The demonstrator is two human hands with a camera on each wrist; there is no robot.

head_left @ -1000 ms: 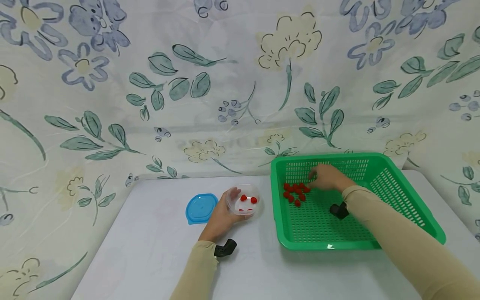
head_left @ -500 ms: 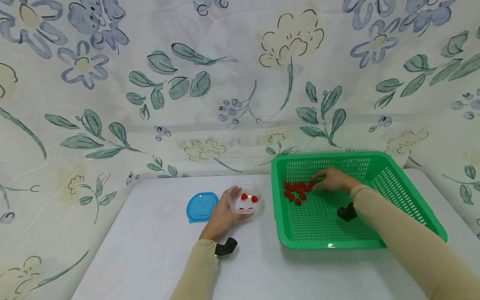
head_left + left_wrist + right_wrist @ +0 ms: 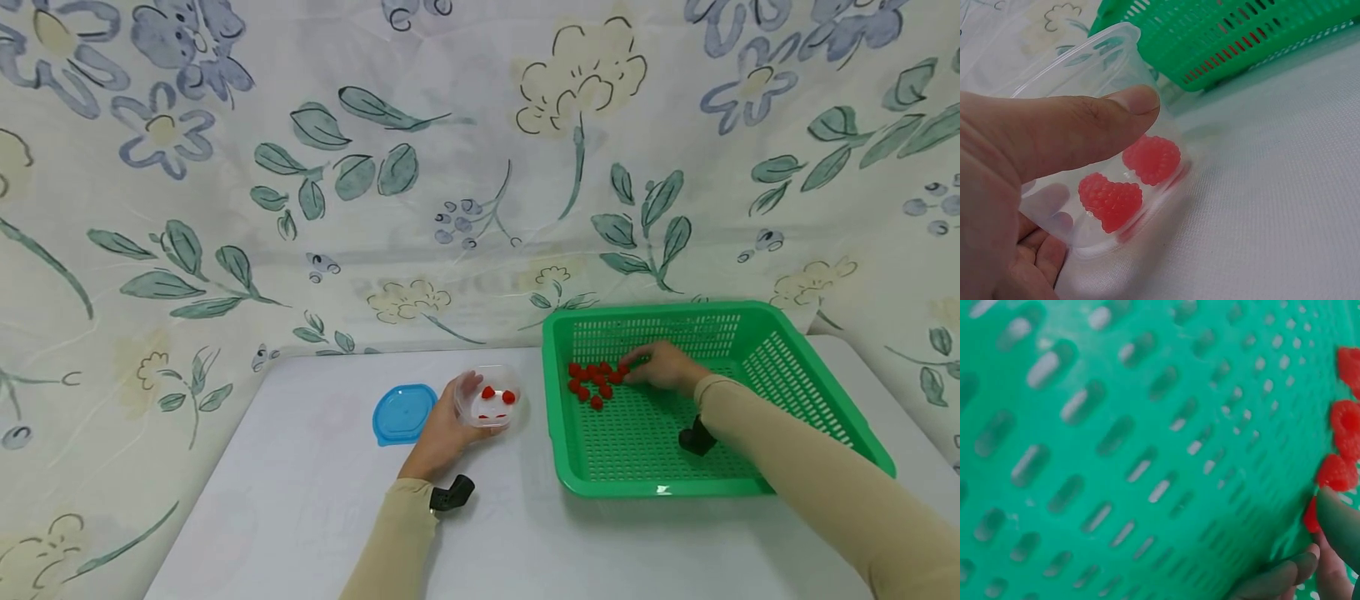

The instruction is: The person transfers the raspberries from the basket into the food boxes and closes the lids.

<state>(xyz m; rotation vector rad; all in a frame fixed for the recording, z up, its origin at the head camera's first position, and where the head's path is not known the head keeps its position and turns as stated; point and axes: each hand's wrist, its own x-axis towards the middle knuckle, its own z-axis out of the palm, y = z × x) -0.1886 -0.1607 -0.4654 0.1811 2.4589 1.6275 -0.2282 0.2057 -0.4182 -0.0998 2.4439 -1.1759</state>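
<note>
My left hand grips a clear plastic container, fingers behind and thumb across its near side. Several red raspberries lie inside on its bottom; the left wrist view shows two through the wall, one partly under the thumb. Inside the green basket, my right hand pinches a raspberry between thumb and finger at the right end of a cluster of raspberries. That pinched one is mostly hidden by the thumb in the right wrist view.
A blue lid lies on the white table left of the container. The basket's raised, slotted walls stand around the right hand. A floral cloth hangs behind the table.
My right hand has drawn slightly to the right from the cluster's top, its fingers now at a raspberry on the end. The left hand and container have stayed in place.
</note>
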